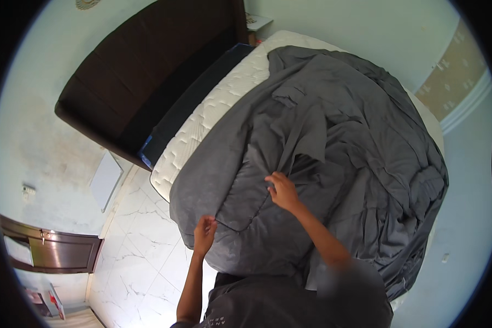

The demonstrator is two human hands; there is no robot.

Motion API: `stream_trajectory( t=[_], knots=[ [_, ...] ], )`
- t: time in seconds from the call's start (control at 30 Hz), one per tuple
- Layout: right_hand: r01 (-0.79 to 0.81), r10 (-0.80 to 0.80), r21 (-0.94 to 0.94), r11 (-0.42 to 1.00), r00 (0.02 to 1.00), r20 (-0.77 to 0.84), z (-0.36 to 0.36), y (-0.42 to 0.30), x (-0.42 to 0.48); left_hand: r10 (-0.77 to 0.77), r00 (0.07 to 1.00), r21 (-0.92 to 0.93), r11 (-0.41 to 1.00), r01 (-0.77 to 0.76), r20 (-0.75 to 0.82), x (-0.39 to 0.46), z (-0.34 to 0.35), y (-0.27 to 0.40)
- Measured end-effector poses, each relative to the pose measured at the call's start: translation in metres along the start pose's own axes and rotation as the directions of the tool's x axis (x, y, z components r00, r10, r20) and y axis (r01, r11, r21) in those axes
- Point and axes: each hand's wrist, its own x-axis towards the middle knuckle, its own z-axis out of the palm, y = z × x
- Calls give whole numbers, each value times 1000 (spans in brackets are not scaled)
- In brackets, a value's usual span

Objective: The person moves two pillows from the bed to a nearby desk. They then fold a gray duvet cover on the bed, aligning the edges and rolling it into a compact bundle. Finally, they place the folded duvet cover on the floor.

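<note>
A rumpled dark grey comforter (352, 110) covers most of a white quilted mattress (205, 119). At the near side of the bed, my left hand (205, 229) is at the comforter's piped edge, its fingers bent; whether they pinch the fabric cannot be told. Farther right and higher up, my right hand (282, 189) is over the grey folds with its fingers apart and no cloth visibly gripped. Between the two hands, a rounded corner of the comforter with a dark seam lies on more grey fabric.
A dark brown headboard (147, 61) stands beyond a black bed base (197, 98). White marbled tiles (143, 242) cover the floor at the left, with a brown door (61, 250) past them. A small white shelf (260, 23) is on the far wall.
</note>
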Motion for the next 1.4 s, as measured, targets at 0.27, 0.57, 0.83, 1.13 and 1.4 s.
stream_trajectory(
  t=[0.27, 0.57, 0.83, 1.13, 1.4],
  knots=[
    [103, -88, 219, 970, 993, -78, -70, -158, -64, 464, 743, 143, 795, -589, 483, 60, 76, 51],
    [-223, 264, 143, 964, 853, -451, -47, -194, -57, 452, 451, -58, 753, -655, 770, 119, -8, 92],
    [-280, 286, 77, 957, 866, -411, 33, -266, -21, 516, 437, -250, 808, -533, 737, 198, -106, 136],
    [-317, 302, 47, 947, 834, -461, 73, -308, 6, 399, 138, -262, 788, -557, 906, 174, -107, 89],
    [-399, 345, 35, 916, 743, -574, 75, -293, -17, 492, 477, -167, 802, -573, 729, 204, -135, 89]
  ],
)
